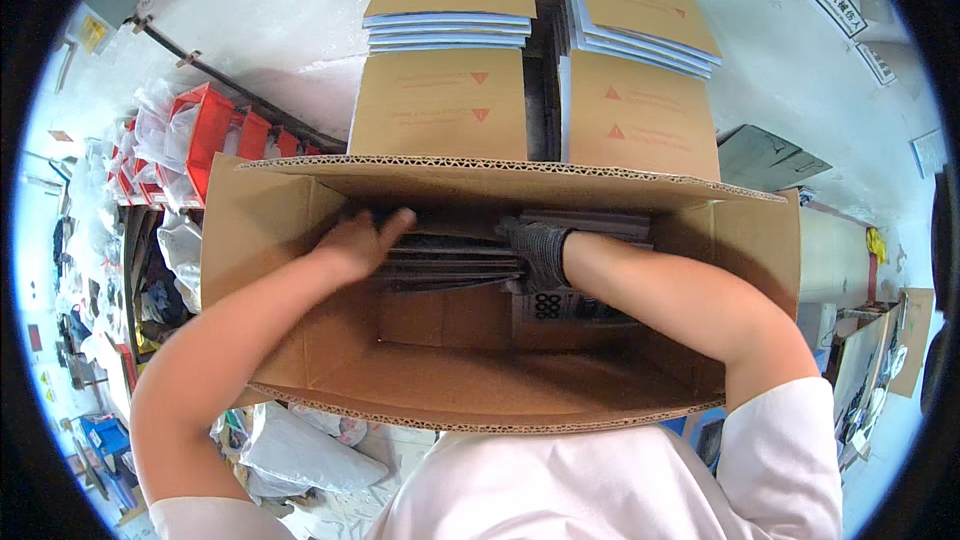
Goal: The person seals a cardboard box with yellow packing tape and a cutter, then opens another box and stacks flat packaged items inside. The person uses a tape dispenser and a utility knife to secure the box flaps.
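The right hand (540, 252), in a dark glove, is closed on the 3 o'clock end of a stack of dark panels (455, 265), its fingers bent around the edges. The left hand (350, 245), bare, is at the stack's 9 o'clock end with two fingers straight and parted; its other fingers are hidden, so I cannot tell whether it grips the panels or only lies against them.

The panels run between the hands, at 3 o'clock from the left and 9 o'clock from the right. They are inside an open carton (450, 380), nearer its 12 o'clock wall than its 6 o'clock wall. More flat pieces (590, 223) lie at 2 o'clock from the right hand, and a surface with black print (575, 307) shows at 5 o'clock from it.

Beyond the carton, two piles of cardboard stand at about 12 (440, 105) and 1 o'clock (640, 115). Red bins (205, 130) sit at 10 o'clock, a white bag (310, 450) at 8.
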{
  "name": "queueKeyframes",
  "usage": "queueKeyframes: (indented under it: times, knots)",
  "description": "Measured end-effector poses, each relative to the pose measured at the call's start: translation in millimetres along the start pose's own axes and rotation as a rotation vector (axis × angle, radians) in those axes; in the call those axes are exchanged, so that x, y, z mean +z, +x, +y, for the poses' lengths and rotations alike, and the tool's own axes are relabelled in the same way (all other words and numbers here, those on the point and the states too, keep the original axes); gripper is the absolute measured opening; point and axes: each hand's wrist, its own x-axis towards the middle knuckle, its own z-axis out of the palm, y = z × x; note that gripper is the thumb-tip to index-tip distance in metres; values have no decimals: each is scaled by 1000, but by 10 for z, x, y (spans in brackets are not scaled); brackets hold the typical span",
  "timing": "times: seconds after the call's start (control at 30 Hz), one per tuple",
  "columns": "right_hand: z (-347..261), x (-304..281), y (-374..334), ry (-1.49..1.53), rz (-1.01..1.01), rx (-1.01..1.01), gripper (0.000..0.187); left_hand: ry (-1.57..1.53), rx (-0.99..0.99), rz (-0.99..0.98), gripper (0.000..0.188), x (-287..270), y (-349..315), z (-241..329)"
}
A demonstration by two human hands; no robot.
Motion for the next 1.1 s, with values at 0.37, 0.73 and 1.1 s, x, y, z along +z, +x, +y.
queueKeyframes:
  times: [0.37, 0.73, 1.1]
  knots:
    - [48, -314, -263, -221, -33, -286, 45, 822, 563, 77, 114, 169, -467, 669]
    - [557, -1092, -285, -1422, 684, -551, 70, 618, 710, 198, 108, 113, -233, 553]
    - [447, -1023, -345, -1672, 707, -584, 41, 588, 704, 160, 106, 76, -225, 523]
